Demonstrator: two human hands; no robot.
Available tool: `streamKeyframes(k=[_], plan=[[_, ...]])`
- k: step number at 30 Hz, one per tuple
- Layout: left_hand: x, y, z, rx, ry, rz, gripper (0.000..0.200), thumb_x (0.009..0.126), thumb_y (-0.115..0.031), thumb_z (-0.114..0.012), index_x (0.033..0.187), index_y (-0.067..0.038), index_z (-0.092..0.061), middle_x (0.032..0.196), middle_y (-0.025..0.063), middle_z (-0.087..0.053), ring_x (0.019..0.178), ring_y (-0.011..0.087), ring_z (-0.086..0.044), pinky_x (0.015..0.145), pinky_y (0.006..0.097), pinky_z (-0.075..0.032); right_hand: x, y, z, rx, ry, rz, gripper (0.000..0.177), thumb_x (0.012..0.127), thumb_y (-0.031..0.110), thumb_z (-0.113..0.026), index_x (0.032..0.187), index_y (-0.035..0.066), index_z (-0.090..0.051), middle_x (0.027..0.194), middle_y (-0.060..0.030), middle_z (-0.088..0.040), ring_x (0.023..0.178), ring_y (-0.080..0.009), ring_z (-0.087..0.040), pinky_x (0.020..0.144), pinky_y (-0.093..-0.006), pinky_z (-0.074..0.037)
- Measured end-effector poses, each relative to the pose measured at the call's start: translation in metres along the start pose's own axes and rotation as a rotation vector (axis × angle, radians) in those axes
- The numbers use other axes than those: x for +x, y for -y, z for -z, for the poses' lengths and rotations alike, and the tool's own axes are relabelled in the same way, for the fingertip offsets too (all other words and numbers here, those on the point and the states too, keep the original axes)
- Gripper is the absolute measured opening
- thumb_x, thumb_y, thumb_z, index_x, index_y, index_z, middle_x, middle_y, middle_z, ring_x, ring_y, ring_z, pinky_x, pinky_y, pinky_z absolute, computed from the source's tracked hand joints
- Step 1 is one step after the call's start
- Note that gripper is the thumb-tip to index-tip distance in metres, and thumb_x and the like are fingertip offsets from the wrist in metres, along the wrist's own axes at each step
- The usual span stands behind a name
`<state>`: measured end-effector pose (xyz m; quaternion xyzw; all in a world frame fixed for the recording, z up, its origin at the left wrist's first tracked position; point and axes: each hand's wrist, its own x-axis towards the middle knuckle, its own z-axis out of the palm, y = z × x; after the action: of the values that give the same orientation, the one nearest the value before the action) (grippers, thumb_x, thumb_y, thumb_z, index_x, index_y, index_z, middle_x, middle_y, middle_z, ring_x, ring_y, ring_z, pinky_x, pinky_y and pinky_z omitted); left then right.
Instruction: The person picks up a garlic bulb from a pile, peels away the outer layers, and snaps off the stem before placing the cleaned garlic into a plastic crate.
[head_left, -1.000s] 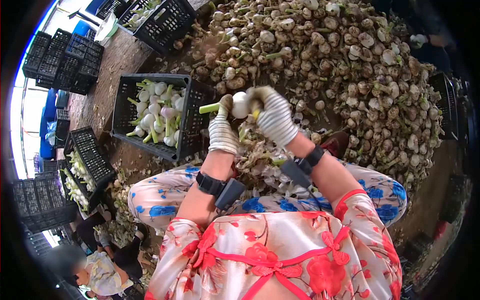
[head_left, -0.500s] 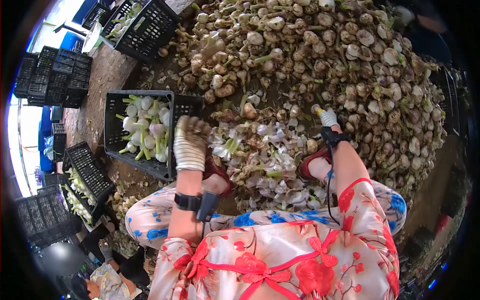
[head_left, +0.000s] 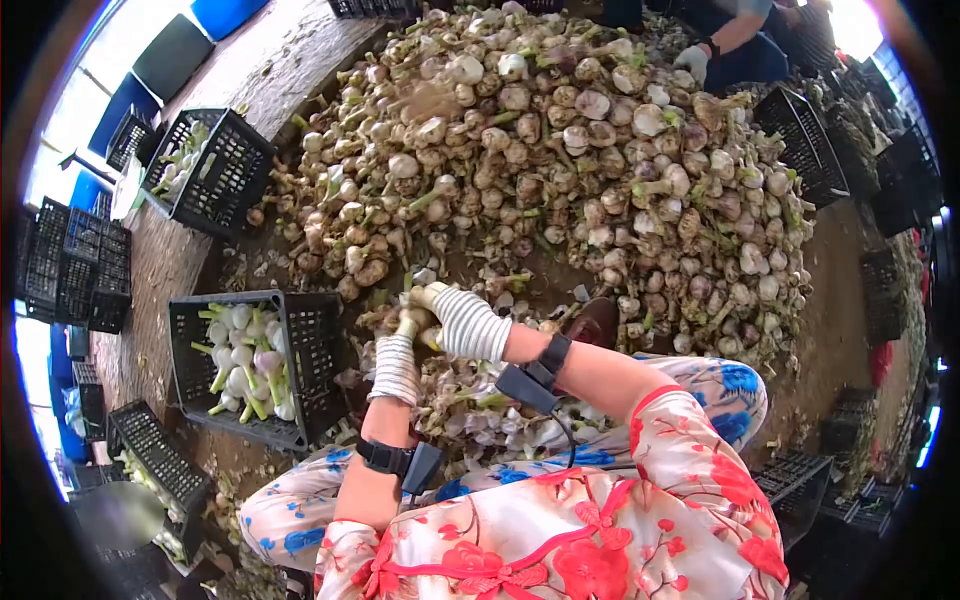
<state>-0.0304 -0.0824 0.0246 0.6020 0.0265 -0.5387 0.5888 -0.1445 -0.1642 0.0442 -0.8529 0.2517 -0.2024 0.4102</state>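
Note:
My left hand, in a striped white glove with soiled fingers, is closed over the loose peels in front of me. My right hand, gloved alike, meets it from the right with its fingers curled. Whatever lies between the fingers is hidden by the gloves. Just beyond both hands rises a large heap of untrimmed garlic bulbs, with roots and dirt on them. Below the hands lie papery garlic skins. To the left of my left hand, a black crate holds clean white garlic bulbs with short green stems.
Another crate with garlic stands at the upper left, and stacked black crates line the left side. A crate of garlic is at lower left. A co-worker's gloved hand touches the heap's far right edge.
My right hand has moved left from the heap's edge to meet my left hand. The left hand has left the crate's rim and moved over the peels. The view has shifted.

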Motion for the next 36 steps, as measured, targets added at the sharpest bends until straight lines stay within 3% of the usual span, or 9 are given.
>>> streamKeyframes(k=[4, 6, 8, 22, 24, 27, 30, 33, 36], plan=[[-0.025, -0.028, 0.015, -0.161, 0.196, -0.334, 0.022, 0.085, -0.022, -0.056, 0.102, -0.007, -0.054, 0.087, 0.0047, -0.059, 0.074, 0.0181, -0.059, 0.069, 0.0310, -0.051, -0.001, 0.018, 0.004, 0.865, -0.363, -0.321, 0.032, 0.077, 0.018, -0.066, 0.101, 0.000, -0.056, 0.090, -0.0064, -0.060, 0.079, -0.0147, -0.056, 0.070, -0.0267, -0.046], [-0.046, -0.029, 0.010, -0.060, 0.159, -0.442, 0.027, 0.086, -0.017, -0.055, 0.109, -0.005, -0.049, 0.090, 0.0058, -0.058, 0.077, 0.0161, -0.057, 0.072, 0.0283, -0.050, -0.005, 0.035, 0.011, 1.034, -0.134, -0.574, 0.033, 0.083, 0.025, -0.060, 0.101, -0.002, -0.057, 0.086, -0.0046, -0.061, 0.077, -0.0104, -0.054, 0.069, -0.0241, -0.045], [-0.044, -0.005, 0.012, 0.105, 0.270, -0.789, 0.032, 0.085, -0.013, -0.055, 0.114, -0.005, -0.044, 0.097, 0.0072, -0.057, 0.083, 0.0143, -0.056, 0.074, 0.0271, -0.050, -0.007, 0.012, -0.020, 0.978, -0.121, -0.272, 0.037, 0.086, 0.031, -0.056, 0.102, -0.003, -0.058, 0.085, -0.0039, -0.061, 0.077, -0.0079, -0.052, 0.069, -0.0225, -0.044], [-0.079, -0.019, 0.032, -0.334, 0.566, 0.113, 0.037, 0.085, -0.045, -0.045, 0.101, -0.014, -0.058, 0.091, 0.0034, -0.061, 0.079, 0.0171, -0.058, 0.065, 0.0328, -0.049, -0.034, 0.075, 0.009, 0.789, -0.043, -0.381, 0.032, 0.088, 0.026, -0.055, 0.098, -0.004, -0.059, 0.082, 0.0000, -0.059, 0.073, -0.0051, -0.048, 0.065, -0.0215, -0.043], [-0.080, -0.020, 0.031, -0.347, 0.616, 0.099, 0.038, 0.083, -0.037, -0.054, 0.111, -0.011, -0.052, 0.098, 0.0033, -0.058, 0.084, 0.0163, -0.057, 0.071, 0.0320, -0.050, -0.031, 0.073, 0.006, 0.741, -0.059, -0.381, 0.032, 0.087, 0.025, -0.055, 0.098, -0.005, -0.059, 0.082, -0.0002, -0.059, 0.073, -0.0054, -0.048, 0.065, -0.0218, -0.043], [-0.086, -0.012, 0.025, 0.013, 0.419, -0.748, 0.061, 0.076, -0.010, -0.067, 0.127, -0.005, -0.032, 0.116, 0.0059, -0.046, 0.092, 0.0138, -0.053, 0.077, 0.0276, -0.048, -0.031, 0.072, -0.005, 0.823, -0.169, -0.406, 0.020, 0.087, 0.024, -0.056, 0.088, 0.004, -0.060, 0.061, 0.0040, -0.054, 0.042, -0.0021, -0.041, 0.037, -0.0180, -0.031], [-0.090, -0.016, 0.027, -0.070, 0.340, -0.610, 0.041, 0.082, -0.008, -0.060, 0.119, -0.006, -0.043, 0.094, 0.0027, -0.056, 0.088, 0.0113, -0.055, 0.078, 0.0265, -0.048, -0.029, 0.059, -0.020, 0.556, -0.259, -0.065, 0.019, 0.087, 0.021, -0.054, 0.088, 0.002, -0.059, 0.067, 0.0034, -0.055, 0.051, -0.0014, -0.044, 0.044, -0.0181, -0.035], [-0.094, -0.025, 0.030, -0.136, 0.346, -0.408, 0.030, 0.086, -0.029, -0.051, 0.109, -0.010, -0.052, 0.071, 0.0001, -0.055, 0.061, 0.0093, -0.052, 0.053, 0.0230, -0.044, -0.026, 0.054, -0.022, 0.256, -0.338, 0.112, 0.019, 0.087, 0.020, -0.055, 0.089, 0.002, -0.059, 0.072, 0.0032, -0.055, 0.060, -0.0025, -0.045, 0.050, -0.0194, -0.038], [-0.092, -0.026, 0.026, -0.298, 0.356, -0.063, 0.042, 0.084, -0.050, -0.043, 0.099, -0.013, -0.057, 0.059, 0.0011, -0.051, 0.042, 0.0111, -0.041, 0.036, 0.0224, -0.031, -0.028, 0.076, -0.014, 0.761, -0.208, -0.308, 0.022, 0.085, 0.023, -0.058, 0.089, 0.002, -0.059, 0.072, 0.0028, -0.054, 0.059, -0.0041, -0.045, 0.050, -0.0205, -0.038]])
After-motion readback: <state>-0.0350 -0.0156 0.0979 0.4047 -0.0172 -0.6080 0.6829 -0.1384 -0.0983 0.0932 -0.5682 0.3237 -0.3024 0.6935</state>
